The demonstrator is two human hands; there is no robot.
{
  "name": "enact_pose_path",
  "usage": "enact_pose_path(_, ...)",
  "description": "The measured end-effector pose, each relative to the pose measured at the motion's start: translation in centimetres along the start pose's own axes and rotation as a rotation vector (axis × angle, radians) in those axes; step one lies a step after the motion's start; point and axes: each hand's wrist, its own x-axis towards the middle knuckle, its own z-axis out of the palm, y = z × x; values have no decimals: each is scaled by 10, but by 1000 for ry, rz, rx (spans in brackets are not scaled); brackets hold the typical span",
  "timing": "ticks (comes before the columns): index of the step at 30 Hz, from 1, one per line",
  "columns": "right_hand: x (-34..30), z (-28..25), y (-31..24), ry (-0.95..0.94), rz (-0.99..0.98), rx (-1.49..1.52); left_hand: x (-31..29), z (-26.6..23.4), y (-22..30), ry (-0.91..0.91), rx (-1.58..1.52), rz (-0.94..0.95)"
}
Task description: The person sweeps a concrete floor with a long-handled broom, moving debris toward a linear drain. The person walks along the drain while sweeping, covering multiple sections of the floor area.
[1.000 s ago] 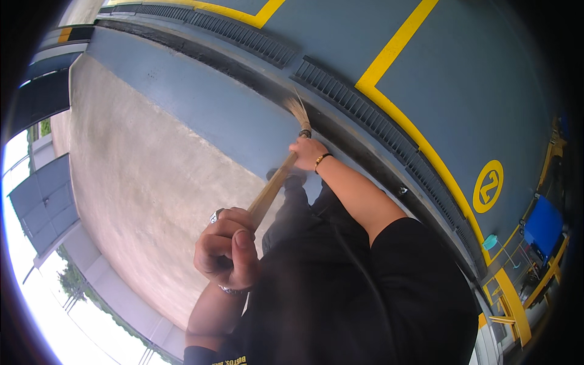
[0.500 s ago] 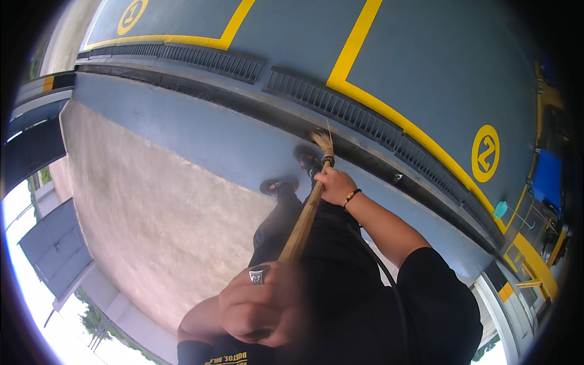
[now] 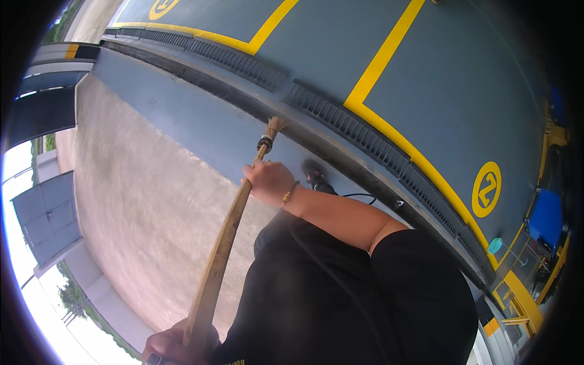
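A broom with a long wooden handle slants across my front, from the lower left up to the middle. My right hand is closed around the handle just below its dark binding, a beaded bracelet at the wrist. Lower down, near the picture's bottom edge, my left hand grips the handle's top end; a ring shows on one finger. The short straw bristles are at the near edge of a dark open drain channel. Whether they touch the floor I cannot tell.
Beyond the channel runs a row of dark grates, bordered by a yellow line on grey floor. My shoe stands beside the channel. At the right are a teal dustpan, a blue bin and a yellow frame.
The broom and both hands have swung to the left, the bristles moving left along the channel's edge. My left hand has dropped lower. The view has shifted slightly.
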Motion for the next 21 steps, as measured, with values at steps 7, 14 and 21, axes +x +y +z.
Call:
enact_pose_path(7,109,58,35,-17,-16,43,-3,14,-118,-450,-58,87)
enact_pose_path(14,70,106,115,-209,40,-17,-7,28,-187,-296,-266,-81)
enact_pose_path(21,-74,65,132,-192,186,-94,-2,47,-159,-254,-570,-275)
